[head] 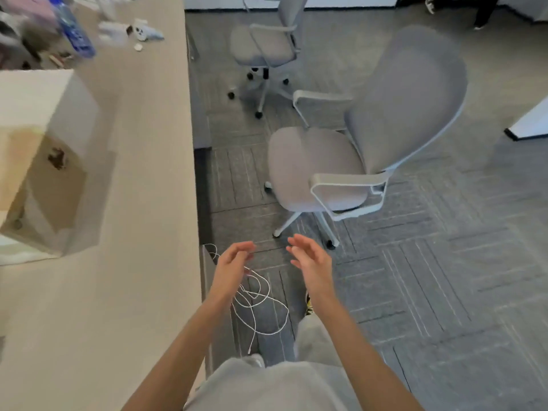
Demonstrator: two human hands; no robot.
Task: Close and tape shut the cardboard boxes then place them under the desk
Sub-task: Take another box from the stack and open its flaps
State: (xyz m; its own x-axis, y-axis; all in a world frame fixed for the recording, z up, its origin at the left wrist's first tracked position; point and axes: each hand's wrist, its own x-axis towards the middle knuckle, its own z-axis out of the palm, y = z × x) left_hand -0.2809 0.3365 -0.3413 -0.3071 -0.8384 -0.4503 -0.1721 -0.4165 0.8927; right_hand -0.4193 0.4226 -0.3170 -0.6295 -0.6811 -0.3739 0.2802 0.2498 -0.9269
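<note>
A cardboard box [44, 185] lies on the beige desk [142, 203] at the left, with a brown flap showing and a pale box [44, 99] right behind it. My left hand [231, 262] and my right hand [311, 259] are both stretched out over the carpet to the right of the desk edge, fingers relaxed, palms facing each other, holding nothing. Both hands are well apart from the boxes. No tape is in sight.
A loose white cable [261, 304] hangs from the desk edge and coils on the grey carpet under my left hand. A grey office chair [355, 161] stands close ahead, a second chair [267, 46] farther back. A blue bottle [74, 28] and clutter sit at the desk's far end.
</note>
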